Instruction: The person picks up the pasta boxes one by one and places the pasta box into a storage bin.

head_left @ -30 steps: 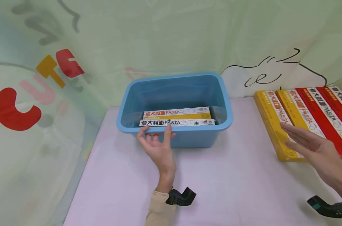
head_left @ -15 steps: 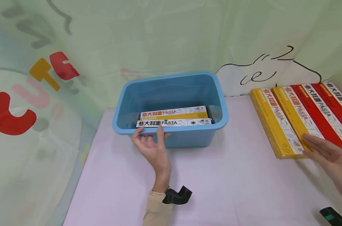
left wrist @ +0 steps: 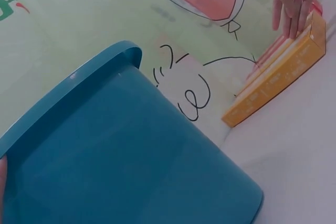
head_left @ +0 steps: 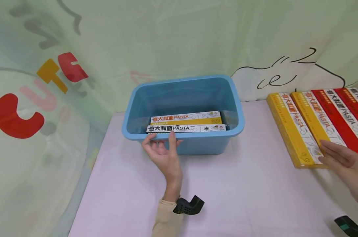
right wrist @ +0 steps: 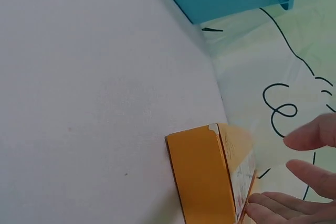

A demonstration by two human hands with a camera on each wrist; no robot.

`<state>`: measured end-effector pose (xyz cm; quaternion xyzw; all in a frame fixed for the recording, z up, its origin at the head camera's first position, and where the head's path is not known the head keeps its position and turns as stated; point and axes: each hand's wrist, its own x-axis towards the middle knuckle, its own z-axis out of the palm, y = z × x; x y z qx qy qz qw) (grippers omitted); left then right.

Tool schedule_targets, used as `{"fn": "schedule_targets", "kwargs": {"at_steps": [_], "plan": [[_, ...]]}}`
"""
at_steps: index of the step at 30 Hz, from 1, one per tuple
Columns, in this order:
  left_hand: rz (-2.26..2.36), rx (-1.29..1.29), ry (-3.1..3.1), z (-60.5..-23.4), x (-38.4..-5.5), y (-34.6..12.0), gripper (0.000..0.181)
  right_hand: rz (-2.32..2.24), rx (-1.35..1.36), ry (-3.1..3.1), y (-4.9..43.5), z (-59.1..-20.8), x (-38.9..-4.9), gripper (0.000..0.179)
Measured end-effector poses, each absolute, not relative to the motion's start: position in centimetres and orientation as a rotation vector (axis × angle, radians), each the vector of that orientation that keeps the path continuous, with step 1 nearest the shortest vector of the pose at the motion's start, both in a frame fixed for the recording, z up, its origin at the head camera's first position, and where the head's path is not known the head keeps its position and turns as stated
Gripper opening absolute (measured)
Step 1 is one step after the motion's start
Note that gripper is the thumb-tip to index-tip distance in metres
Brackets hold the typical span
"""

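Note:
My left hand (head_left: 164,158) grips the front rim of a blue plastic bin (head_left: 201,144), palm up, with some fingers tucked under the rim. Inside the bin are a yellow-and-white pasta box (head_left: 186,117) and, before it, a pasta box with a white side and black lettering (head_left: 186,128). On the right, my right hand (head_left: 348,168) is over the near end of a second yellow pasta box (head_left: 315,118), fingers extended and thumb apart. Whether the fingertips touch the box is hard to tell. The right wrist view shows this hand (right wrist: 310,182) beside a yellow box end (right wrist: 202,177).
Left of the second yellow box lies another yellow pasta box (head_left: 292,131). Two red pasta boxes (head_left: 340,121) lie to its right, side by side. A pale cloth covers the table (head_left: 241,191), and a printed green curtain (head_left: 179,39) hangs behind.
My right hand has moved right and down from above the first yellow box to the near end of the second. My left hand stays on the bin's rim. The view shifts slightly.

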<state>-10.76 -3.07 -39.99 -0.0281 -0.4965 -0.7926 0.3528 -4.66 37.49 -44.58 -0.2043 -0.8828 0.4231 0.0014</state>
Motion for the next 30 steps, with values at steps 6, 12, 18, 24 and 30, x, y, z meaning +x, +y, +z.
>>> {"fn": "schedule_targets", "kwargs": {"at_steps": [6, 12, 18, 24, 30], "plan": [[-2.055, -0.083, -1.292, -40.1, -10.8, -3.0, 0.047, 1.317, -0.655, -2.8, 37.1, -43.8, -4.9, 0.071], [-2.041, -0.067, -1.287, -40.0, -10.6, -3.1, 0.046, 1.393, -0.672, -2.777, 37.4, -44.0, -5.2, 0.071], [-2.048, -0.073, -1.275, -40.1, -10.8, -3.1, 0.047, 1.556, -0.671, -2.626, 37.5, -45.6, -5.0, 0.066], [-2.053, -0.08, -1.273, -40.1, -10.9, -3.1, 0.046, 1.489, -0.731, -2.582, 35.7, -46.0, -5.1, 0.079], [-2.055, -0.075, -1.275, -40.2, -10.8, -3.0, 0.045, 1.34, -0.62, -2.672, 34.0, -46.9, -5.1, 0.097]]}}
